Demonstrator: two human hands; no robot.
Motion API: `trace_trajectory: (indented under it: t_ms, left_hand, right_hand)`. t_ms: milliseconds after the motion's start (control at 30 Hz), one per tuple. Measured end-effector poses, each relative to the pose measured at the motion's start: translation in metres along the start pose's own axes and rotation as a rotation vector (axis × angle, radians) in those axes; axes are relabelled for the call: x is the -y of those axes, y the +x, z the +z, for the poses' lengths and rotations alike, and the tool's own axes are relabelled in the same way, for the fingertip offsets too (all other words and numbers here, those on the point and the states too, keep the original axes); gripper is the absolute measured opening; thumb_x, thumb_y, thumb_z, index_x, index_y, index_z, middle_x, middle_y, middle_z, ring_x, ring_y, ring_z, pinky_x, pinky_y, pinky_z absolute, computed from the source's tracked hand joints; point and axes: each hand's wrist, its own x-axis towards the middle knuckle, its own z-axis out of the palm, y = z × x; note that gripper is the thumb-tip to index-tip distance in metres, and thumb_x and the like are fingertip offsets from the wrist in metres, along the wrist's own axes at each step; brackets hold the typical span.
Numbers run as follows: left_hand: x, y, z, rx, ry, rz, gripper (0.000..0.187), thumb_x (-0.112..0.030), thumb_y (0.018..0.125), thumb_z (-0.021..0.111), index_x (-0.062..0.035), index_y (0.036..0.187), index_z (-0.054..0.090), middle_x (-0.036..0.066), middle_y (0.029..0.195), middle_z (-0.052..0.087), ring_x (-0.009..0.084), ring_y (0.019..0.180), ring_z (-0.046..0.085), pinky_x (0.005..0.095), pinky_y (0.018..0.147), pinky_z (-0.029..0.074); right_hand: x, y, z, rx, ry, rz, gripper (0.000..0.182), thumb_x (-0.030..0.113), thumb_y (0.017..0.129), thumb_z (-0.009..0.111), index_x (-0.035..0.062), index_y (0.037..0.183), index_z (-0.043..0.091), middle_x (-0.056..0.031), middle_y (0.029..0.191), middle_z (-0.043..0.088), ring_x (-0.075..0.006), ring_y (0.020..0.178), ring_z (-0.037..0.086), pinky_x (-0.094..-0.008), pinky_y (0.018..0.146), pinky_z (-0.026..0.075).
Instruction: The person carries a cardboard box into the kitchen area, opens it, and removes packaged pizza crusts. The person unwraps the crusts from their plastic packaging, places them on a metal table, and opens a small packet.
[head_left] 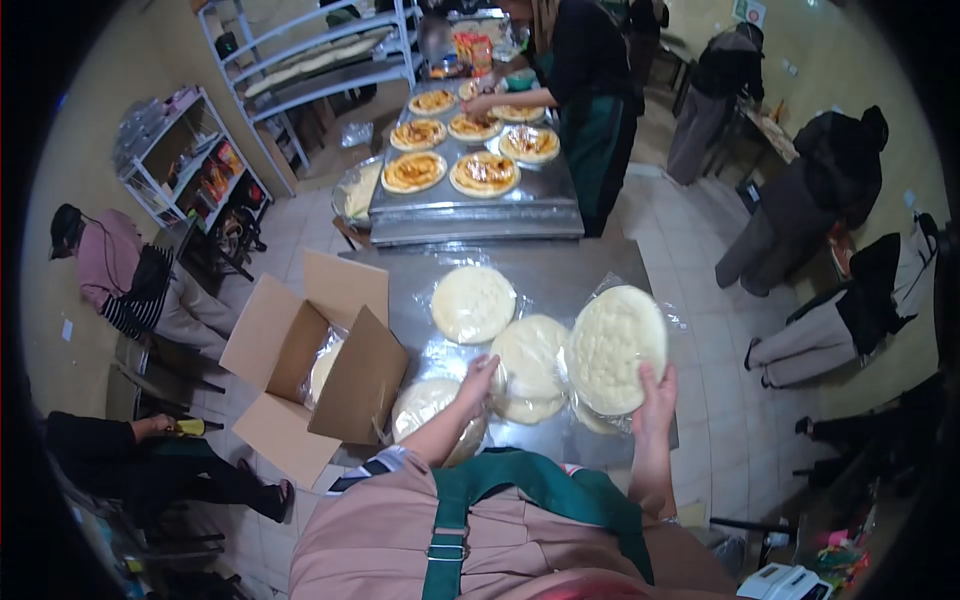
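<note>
My right hand (656, 398) grips the lower right edge of a pale round pizza base (617, 345), thumb on top, and holds it tilted above the metal table. Clear plastic shows around this base. My left hand (480, 382) has its fingers curled at the left edge of the middle pizza bases (532, 360); what is between them is too small to make out. Another pizza base (473, 304) lies on plastic farther back. A plastic-wrapped base (430, 408) lies under and beside my left forearm.
An open cardboard box (360, 375) with a wrapped base inside stands at the left on the metal table (410, 265). Beyond, a second table (470, 215) carries several sauced pizzas, where a person (600, 100) in a green apron works. Other people stand along both walls.
</note>
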Motion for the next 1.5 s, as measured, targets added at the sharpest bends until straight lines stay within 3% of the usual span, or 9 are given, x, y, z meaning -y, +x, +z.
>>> trace_trajectory:
  t_ms: [133,300,467,567,667,900,1067,1200,1500]
  left_hand:
    - [-0.055,-0.058,0.030,0.527,-0.440,-0.270,0.076,-0.067,0.069,0.039,-0.0228,0.127,0.020,0.010,0.127,0.028,0.0328,0.107,0.037,0.0531,0.082,0.034]
    - [-0.049,-0.021,0.036,0.900,-0.948,0.092,0.074,-0.063,0.072,0.038,-0.0127,0.126,0.027,0.012,0.125,0.034,0.0294,0.114,0.035,0.0455,0.093,0.029]
    - [-0.072,-0.062,0.022,0.821,-0.773,0.184,0.073,-0.062,0.073,0.037,-0.0112,0.125,0.028,0.012,0.124,0.035,0.0282,0.114,0.035,0.0431,0.093,0.030]
    - [-0.080,-0.086,0.031,0.780,-0.673,0.255,0.073,-0.061,0.074,0.037,-0.0103,0.125,0.029,0.012,0.124,0.036,0.0275,0.114,0.035,0.0417,0.094,0.030]
    - [-0.098,-0.104,0.045,0.734,-0.568,0.327,0.072,-0.061,0.074,0.037,-0.0094,0.125,0.030,0.011,0.124,0.036,0.0267,0.114,0.035,0.0402,0.094,0.030]
    - [-0.127,-0.105,0.024,0.972,-0.780,0.143,0.054,-0.041,0.082,0.043,-0.0095,0.124,0.032,0.010,0.122,0.039,0.0243,0.111,0.040,0.0376,0.091,0.034]
    - [-0.131,-0.112,0.026,0.683,-0.367,0.290,0.050,-0.014,0.079,0.052,-0.0078,0.123,0.029,0.008,0.114,0.045,0.0190,0.103,0.047,0.0327,0.086,0.039]
    - [-0.129,-0.112,0.024,0.704,-0.428,0.279,0.050,-0.015,0.079,0.052,-0.0074,0.123,0.029,0.008,0.114,0.045,0.0194,0.103,0.047,0.0325,0.087,0.039]
    - [-0.128,-0.113,0.024,0.690,-0.419,0.302,0.055,-0.017,0.079,0.051,-0.0073,0.126,0.023,0.012,0.117,0.042,0.0235,0.102,0.048,0.0356,0.084,0.043]
  right_hand:
    - [-0.010,-0.027,0.053,0.439,-0.307,-0.290,0.024,0.005,0.070,0.061,0.0019,0.092,0.053,-0.0081,0.099,0.053,-0.0172,0.094,0.049,-0.0276,0.076,0.041]
    - [0.000,-0.056,0.092,1.143,-1.182,-0.589,0.052,0.046,0.076,0.046,0.0227,0.122,0.038,-0.0108,0.129,0.029,-0.0267,0.119,0.028,-0.0532,0.096,0.007]
    - [0.014,-0.020,0.088,0.615,-1.474,-0.638,0.057,0.047,0.078,0.042,0.0192,0.127,0.030,-0.0153,0.134,0.018,-0.0278,0.125,0.014,-0.0532,0.096,0.003]
    - [0.029,0.006,0.087,0.368,-1.070,-0.648,0.064,0.028,0.074,0.059,0.0134,0.128,0.027,-0.0187,0.128,0.027,-0.0259,0.114,0.034,-0.0421,0.093,0.028]
    - [0.035,0.020,0.079,0.377,-0.130,-0.080,0.071,-0.007,0.063,0.064,0.0048,0.125,0.031,-0.0045,0.095,0.044,-0.0054,0.073,0.043,-0.0161,0.063,0.042]
    - [0.057,0.034,0.063,0.173,-0.331,-0.379,0.044,-0.003,0.069,0.061,0.0008,0.111,0.048,-0.0022,0.087,0.040,-0.0070,0.076,0.043,-0.0177,0.068,0.041]
    - [0.060,0.037,0.063,0.127,-0.220,-0.286,0.037,0.005,0.073,0.060,0.0009,0.108,0.050,-0.0024,0.089,0.042,-0.0068,0.082,0.042,-0.0179,0.070,0.038]
    - [0.071,0.042,0.049,0.247,-0.200,-0.051,0.032,0.004,0.071,0.061,0.0007,0.102,0.054,-0.0012,0.082,0.047,-0.0065,0.072,0.045,-0.0184,0.066,0.038]
    - [0.078,0.038,0.046,0.121,-0.481,-0.397,0.019,0.000,0.070,0.059,-0.0019,0.089,0.058,0.0021,0.077,0.045,-0.0038,0.066,0.043,-0.0161,0.060,0.037]
